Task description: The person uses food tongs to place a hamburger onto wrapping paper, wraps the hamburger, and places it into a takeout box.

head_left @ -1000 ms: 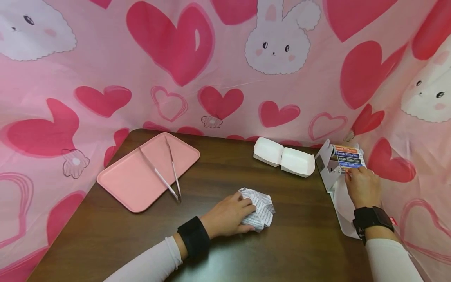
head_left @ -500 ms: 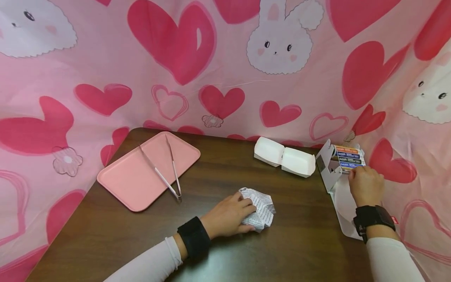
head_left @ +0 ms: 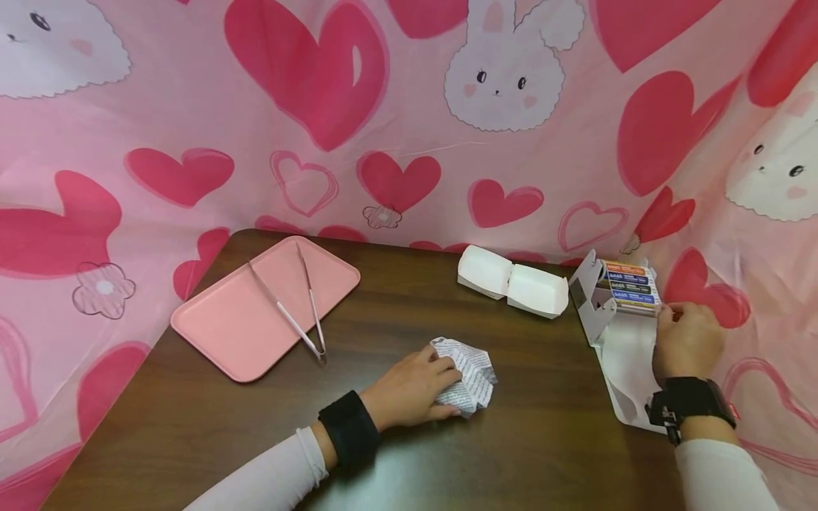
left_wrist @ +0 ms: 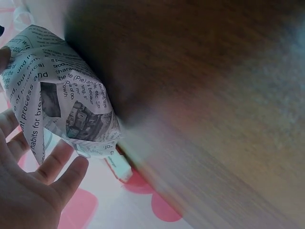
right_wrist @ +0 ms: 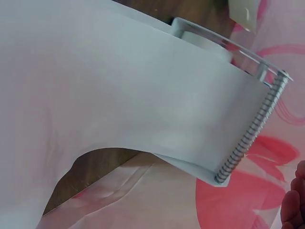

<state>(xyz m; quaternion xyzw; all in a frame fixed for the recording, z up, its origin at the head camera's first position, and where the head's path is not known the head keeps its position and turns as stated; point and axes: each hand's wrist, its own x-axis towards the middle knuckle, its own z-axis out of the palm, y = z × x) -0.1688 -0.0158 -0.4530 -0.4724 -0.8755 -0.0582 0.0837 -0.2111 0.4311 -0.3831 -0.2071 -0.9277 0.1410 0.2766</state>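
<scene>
Against the middle of the table, my left hand (head_left: 414,387) holds a crumpled bundle of newsprint (head_left: 469,377), its fingers bent over the near left side. In the left wrist view, fingers lie along the edge of the printed bundle (left_wrist: 71,100). My right hand (head_left: 690,341) is at the right end of a white dispenser (head_left: 597,305), fingers curled; whether they pinch anything I cannot tell. A white paper sheet (right_wrist: 133,86) runs to the coil-like bar (right_wrist: 252,126) of the dispenser, with a white roll (right_wrist: 207,47) behind. Curled fingertips (right_wrist: 293,205) show apart from that bar.
Colored tubes with print (head_left: 629,284) line the dispenser's top. An open white box (head_left: 537,289) stands at the back. Metal tongs (head_left: 300,323) lie across the pink tray (head_left: 220,333) on the left. A pink curtain (head_left: 409,106) hangs close behind and right of the table.
My right hand has slid rightward along the dispenser's front to its right end, uncovering the white sheet. My left hand stays on the newsprint bundle.
</scene>
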